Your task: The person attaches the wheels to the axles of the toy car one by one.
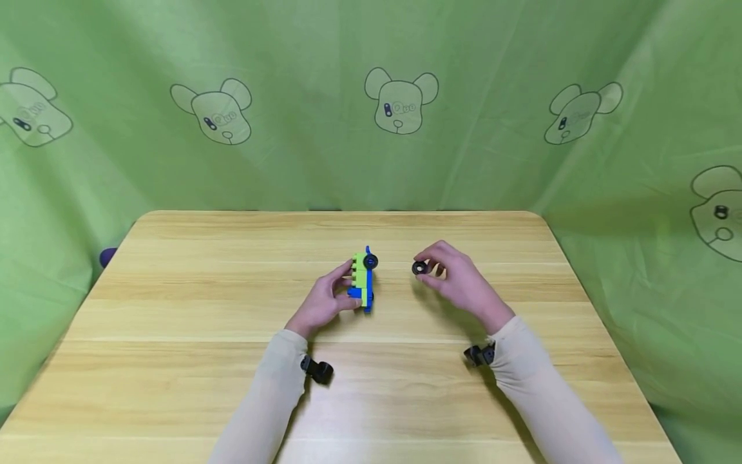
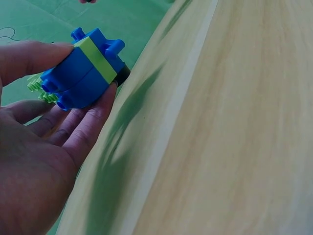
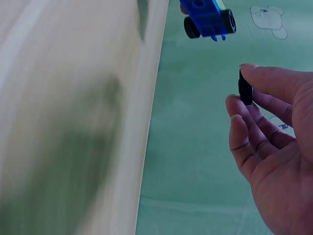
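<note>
A toy car (image 1: 362,278) of lime-green and blue building blocks is held in my left hand (image 1: 321,305), off the table and tipped so its studs face left. Two black wheels, one of them the near wheel (image 3: 229,21), sit at one end of its blue base in the right wrist view. In the left wrist view the thumb presses the blue blocks (image 2: 73,81) from above, with fingers beneath. Right of the car, my right hand (image 1: 464,283) pinches a loose black wheel (image 3: 245,89) between thumb and fingertips. A gap separates this wheel from the car.
The wooden table (image 1: 191,386) lies under both hands. A green curtain (image 1: 313,161) with bear-head outlines hangs behind and beside it. Something purple (image 1: 107,257) shows past the table's left edge. Black wrist cameras, such as the left one (image 1: 319,371), stick out from both sleeves.
</note>
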Demonstrator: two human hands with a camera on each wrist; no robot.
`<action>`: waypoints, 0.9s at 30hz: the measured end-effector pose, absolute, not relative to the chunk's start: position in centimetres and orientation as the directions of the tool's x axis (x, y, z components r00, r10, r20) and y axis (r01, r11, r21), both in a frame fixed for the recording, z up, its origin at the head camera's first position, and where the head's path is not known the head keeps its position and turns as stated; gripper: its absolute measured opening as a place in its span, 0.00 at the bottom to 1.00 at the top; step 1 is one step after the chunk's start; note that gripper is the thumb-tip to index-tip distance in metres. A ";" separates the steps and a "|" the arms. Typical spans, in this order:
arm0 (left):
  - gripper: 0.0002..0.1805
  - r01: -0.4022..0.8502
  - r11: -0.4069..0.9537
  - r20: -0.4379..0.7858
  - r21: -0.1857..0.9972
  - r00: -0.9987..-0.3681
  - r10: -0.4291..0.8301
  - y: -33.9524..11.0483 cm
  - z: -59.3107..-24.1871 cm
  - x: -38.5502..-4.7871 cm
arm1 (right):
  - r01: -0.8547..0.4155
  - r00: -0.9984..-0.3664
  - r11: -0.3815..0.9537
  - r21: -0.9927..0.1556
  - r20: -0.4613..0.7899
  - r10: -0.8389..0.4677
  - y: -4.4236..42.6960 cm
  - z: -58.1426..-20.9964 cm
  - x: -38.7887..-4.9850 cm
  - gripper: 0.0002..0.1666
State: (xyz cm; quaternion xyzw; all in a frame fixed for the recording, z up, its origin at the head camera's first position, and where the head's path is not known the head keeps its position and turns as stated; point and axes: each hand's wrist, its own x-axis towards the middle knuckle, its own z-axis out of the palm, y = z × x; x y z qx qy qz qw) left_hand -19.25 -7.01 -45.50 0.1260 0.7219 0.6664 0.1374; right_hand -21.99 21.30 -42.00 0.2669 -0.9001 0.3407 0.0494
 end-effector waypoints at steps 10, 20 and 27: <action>0.48 -0.001 0.079 -0.030 0.997 -0.928 0.370 -7.2 -45.6 -19.3 | -0.519 -0.844 0.603 -0.606 0.250 -0.474 20.3 -42.6 -20.9 0.21; 0.47 -0.007 0.056 -0.027 0.998 -0.926 0.377 -7.4 -45.4 -19.2 | -0.563 -0.817 0.586 -0.583 0.285 -0.501 18.9 -42.7 -20.2 0.20; 0.48 -0.005 0.058 -0.026 0.998 -0.929 0.370 -7.4 -45.2 -19.2 | -0.578 -0.799 0.557 -0.596 0.278 -0.533 17.8 -43.0 -19.5 0.23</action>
